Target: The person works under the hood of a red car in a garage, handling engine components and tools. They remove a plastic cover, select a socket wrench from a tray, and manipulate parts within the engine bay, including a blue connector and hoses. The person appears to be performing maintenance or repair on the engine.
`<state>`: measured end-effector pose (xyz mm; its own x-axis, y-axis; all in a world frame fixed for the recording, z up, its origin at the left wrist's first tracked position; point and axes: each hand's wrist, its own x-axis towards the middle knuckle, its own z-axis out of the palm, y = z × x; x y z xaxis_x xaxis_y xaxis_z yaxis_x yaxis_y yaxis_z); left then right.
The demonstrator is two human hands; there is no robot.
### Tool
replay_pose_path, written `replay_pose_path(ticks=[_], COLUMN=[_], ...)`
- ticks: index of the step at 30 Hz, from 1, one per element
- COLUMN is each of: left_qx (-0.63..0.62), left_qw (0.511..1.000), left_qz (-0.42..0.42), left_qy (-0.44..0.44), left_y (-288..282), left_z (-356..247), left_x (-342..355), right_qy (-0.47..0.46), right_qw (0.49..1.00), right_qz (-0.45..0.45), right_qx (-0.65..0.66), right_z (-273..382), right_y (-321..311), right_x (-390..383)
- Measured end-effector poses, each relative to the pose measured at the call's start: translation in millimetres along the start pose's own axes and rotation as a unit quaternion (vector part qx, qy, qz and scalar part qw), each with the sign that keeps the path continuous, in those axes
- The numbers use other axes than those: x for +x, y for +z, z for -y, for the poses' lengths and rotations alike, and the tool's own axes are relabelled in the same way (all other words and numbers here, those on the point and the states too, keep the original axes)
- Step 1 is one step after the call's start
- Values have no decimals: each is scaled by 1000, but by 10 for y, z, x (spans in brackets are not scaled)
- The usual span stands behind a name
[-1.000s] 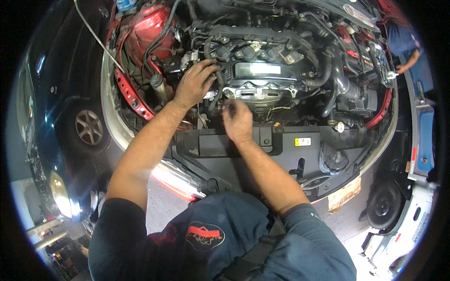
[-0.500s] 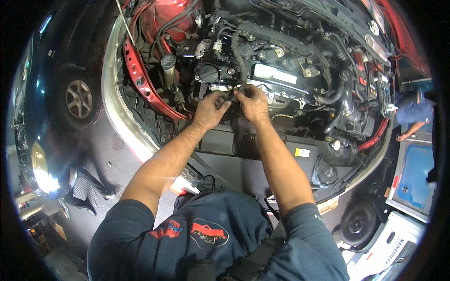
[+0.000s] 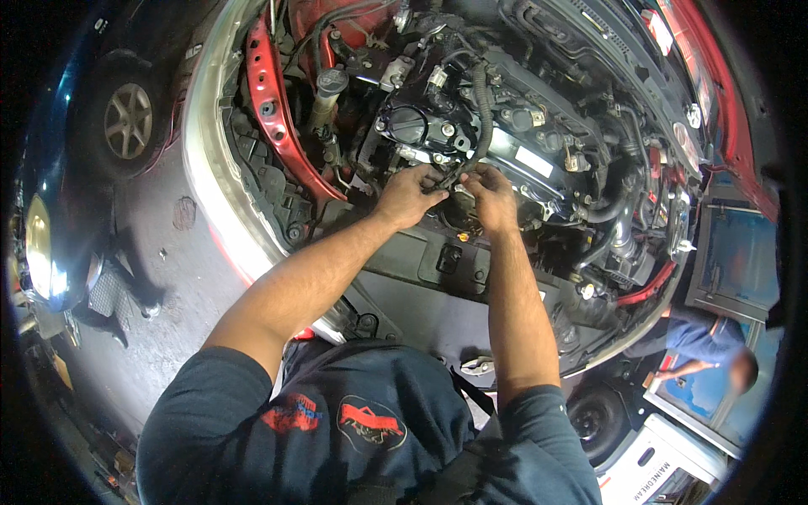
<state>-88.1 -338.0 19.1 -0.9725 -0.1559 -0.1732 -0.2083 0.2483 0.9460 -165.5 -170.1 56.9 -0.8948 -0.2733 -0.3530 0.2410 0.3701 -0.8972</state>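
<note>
At the front edge of the engine (image 3: 530, 156), both my hands are closed on the lower end of a black corrugated wiring harness (image 3: 483, 105). My left hand (image 3: 409, 199) pinches its dark wires with thumb and fingers, just below the round black cap (image 3: 407, 124). A short way to the right, my right hand (image 3: 492, 200) grips the harness where it bends down off the engine. The exact piece between my fingertips is small and partly hidden. Below the hands hangs a thin wire with a small orange connector (image 3: 463, 237).
A capped reservoir (image 3: 330, 84) stands left of the engine, beside a red body rail (image 3: 273, 109). Black hoses (image 3: 619, 227) run along the right. Another car with a silver wheel (image 3: 128, 120) is parked at left. Another person (image 3: 703, 341) is at right, near a blue-panelled cabinet (image 3: 732, 252).
My view has shifted and turned, so the engine sits differently. The harness now bows out to the right, and the orange connector shows below my hands. Both hands stay on the harness.
</note>
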Motion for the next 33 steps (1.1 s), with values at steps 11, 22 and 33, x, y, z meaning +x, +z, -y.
replay_pose_path(ticks=[11,22,33], left_qx=[-10,131,36], left_qw=[999,981,992], left_qz=[-23,-100,-124], left_qy=[28,103,-2], left_y=[166,185,179], left_z=[70,27,88], left_x=[106,30,120], right_qy=[-18,40,25], right_qw=[991,994,963], right_qz=[-94,-103,-120], right_qx=[-91,-5,-238], right_z=[-33,15,126], right_y=[75,172,222], right_x=[-2,43,122])
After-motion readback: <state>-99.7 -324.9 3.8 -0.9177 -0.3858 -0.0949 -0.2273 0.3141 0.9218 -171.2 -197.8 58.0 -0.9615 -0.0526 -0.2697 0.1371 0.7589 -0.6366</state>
